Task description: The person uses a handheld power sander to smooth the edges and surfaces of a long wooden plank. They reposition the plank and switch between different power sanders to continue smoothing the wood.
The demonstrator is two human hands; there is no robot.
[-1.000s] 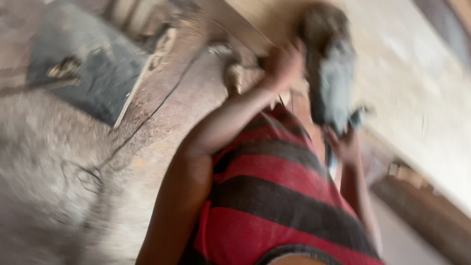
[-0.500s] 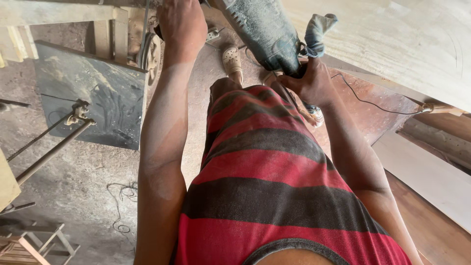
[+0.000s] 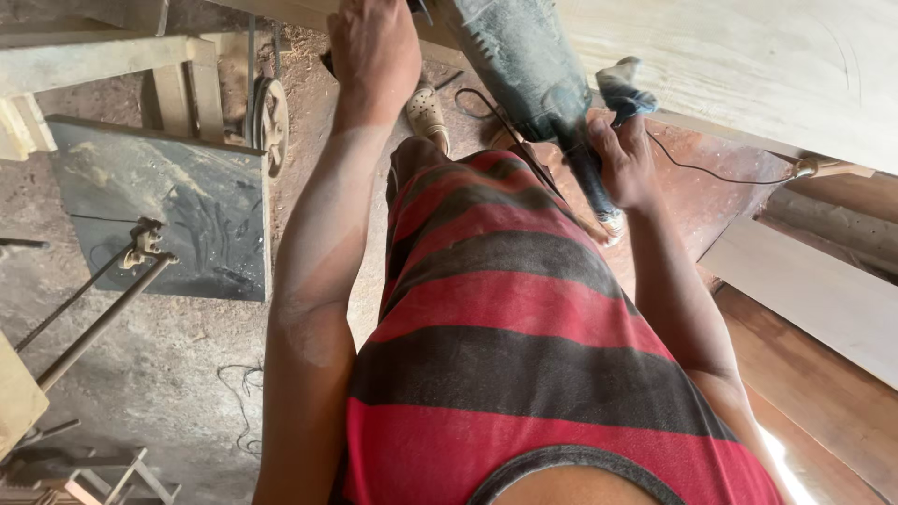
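Note:
I look down my red-and-black striped shirt (image 3: 524, 309). A dusty grey power tool (image 3: 514, 56) rests against a pale wooden board (image 3: 748, 65) at the top. My right hand (image 3: 625, 161) is closed around the tool's dark rear handle. My left hand (image 3: 374, 51) is a fist at the tool's front end, by a dark knob at the frame's edge; its fingers are hidden. A thin black cable (image 3: 711, 170) runs right from the tool along the board's lower edge.
A dark metal sheet (image 3: 159, 215) lies on the dusty floor at left, beside a wooden frame (image 3: 84, 61) with a wheel (image 3: 269, 117). Metal rods (image 3: 94, 313) slant at the lower left. Wooden planks (image 3: 814, 290) lie at right. My sandalled foot (image 3: 426, 110) shows below the tool.
The view has steadied from a blur. My left hand has risen to the top of the frame; my right hand stays on the tool's handle.

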